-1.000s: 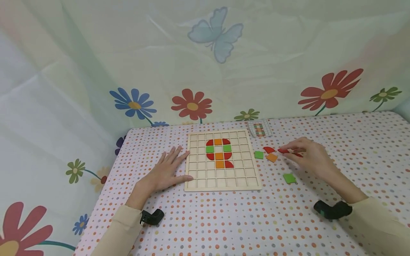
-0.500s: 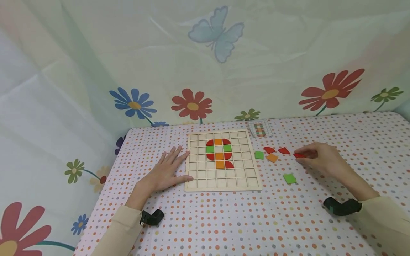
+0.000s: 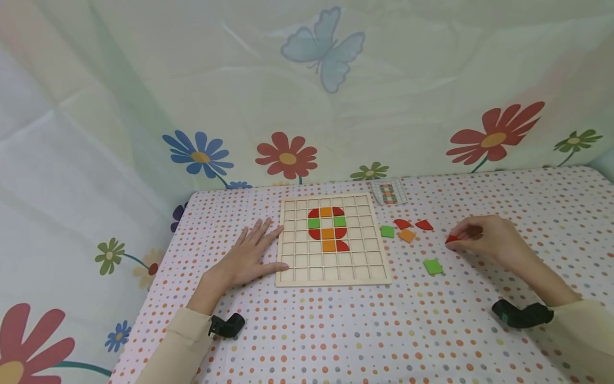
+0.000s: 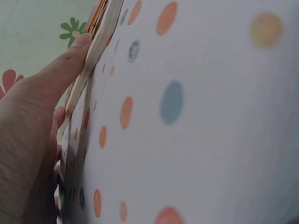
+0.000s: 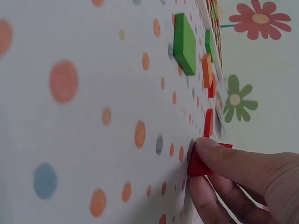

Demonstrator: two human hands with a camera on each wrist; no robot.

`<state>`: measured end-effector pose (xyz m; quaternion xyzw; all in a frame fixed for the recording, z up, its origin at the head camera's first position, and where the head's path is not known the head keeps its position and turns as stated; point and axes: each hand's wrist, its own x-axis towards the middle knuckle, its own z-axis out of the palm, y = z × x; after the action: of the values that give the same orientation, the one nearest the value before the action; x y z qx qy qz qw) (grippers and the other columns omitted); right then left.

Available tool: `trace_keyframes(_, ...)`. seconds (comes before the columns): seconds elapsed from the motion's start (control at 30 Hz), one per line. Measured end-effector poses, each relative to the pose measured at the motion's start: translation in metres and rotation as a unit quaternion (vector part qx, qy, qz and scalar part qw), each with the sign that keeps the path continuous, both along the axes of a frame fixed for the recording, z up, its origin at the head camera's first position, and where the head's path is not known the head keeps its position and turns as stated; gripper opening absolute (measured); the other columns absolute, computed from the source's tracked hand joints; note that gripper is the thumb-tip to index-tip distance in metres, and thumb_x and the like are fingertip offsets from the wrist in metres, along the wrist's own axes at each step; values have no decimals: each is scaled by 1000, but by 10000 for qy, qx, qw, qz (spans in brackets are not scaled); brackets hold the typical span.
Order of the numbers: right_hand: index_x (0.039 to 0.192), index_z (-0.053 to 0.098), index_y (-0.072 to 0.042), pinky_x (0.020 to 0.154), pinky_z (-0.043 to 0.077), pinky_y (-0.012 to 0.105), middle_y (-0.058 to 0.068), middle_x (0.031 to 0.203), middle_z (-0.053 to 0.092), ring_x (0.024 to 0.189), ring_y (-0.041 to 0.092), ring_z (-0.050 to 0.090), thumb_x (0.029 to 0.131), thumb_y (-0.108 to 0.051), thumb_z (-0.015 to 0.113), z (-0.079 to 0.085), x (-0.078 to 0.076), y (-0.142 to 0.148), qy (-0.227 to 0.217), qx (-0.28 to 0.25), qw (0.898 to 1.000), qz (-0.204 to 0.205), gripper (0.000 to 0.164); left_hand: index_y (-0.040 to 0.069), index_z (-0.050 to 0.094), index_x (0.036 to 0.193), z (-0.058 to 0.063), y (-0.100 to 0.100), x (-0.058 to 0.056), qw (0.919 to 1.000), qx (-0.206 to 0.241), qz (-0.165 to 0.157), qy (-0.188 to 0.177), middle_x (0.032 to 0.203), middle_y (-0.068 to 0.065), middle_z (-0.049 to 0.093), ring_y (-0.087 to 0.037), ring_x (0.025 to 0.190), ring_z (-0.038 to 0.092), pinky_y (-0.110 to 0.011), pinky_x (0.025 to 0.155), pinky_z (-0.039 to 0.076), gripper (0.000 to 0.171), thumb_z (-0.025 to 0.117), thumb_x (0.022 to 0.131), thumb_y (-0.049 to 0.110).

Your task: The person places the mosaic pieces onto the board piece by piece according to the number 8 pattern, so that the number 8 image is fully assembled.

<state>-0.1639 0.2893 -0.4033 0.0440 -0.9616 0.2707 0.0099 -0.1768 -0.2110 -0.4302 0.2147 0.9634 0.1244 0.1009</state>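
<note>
A wooden grid board lies on the dotted cloth, with several red, orange and green tiles set in its squares. My left hand rests with spread fingers at the board's left edge, the thumb lying on the frame. To the right of the loose tiles, my right hand pinches a red quarter-circle tile between thumb and fingers, close to the cloth. The fingers partly cover this tile. Two more red quarter-circle tiles lie nearby, one closer to the hand and one farther left.
Between board and right hand lie an orange square tile, a green square tile and, nearer me, another green square tile. A pattern card lies behind them. A flowered curtain hangs at the table's back edge.
My right hand has moved right, away from one red tile that now lies on the cloth, and has taken hold of another, shifting it slightly right. The left hand stays put.
</note>
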Motion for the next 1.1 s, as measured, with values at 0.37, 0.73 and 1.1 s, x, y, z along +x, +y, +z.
trace_keyframes(0.37, 104, 80, 6, 60, 51, 19, 1, 81, 63, 73, 15, 55, 79, 1, 88, 17, 5, -59, 448, -436, 9910, 1184, 27, 23, 21, 169, -2, -5, 0, 10000, -8, 28, -55, 176, -10, 8, -32, 162, 1, -56, 130, 2, 98, 57, 94, 74)
trace_keyframes(0.73, 87, 81, -10, 69, 57, 22, -5, 86, 72, 80, 13, 62, 80, 3, 88, 38, 2, -115, 307, -1260, 9681, 2143, 16, 23, 23, 169, 2, -3, 1, 10000, 3, 23, -79, 176, -11, 9, -32, 162, 2, -56, 130, 3, 96, 58, 94, 72)
trace_keyframes(1.1, 112, 81, -4, 72, 54, 24, -4, 92, 60, 86, 15, 56, 90, 1, 79, 34, 3, -135, -425, -1187, 9514, 2810, 22, 22, 23, 169, 2, 0, 1, 10000, 9, -8, -35, 176, -12, 10, -33, 162, 2, -56, 130, 2, 96, 58, 94, 72)
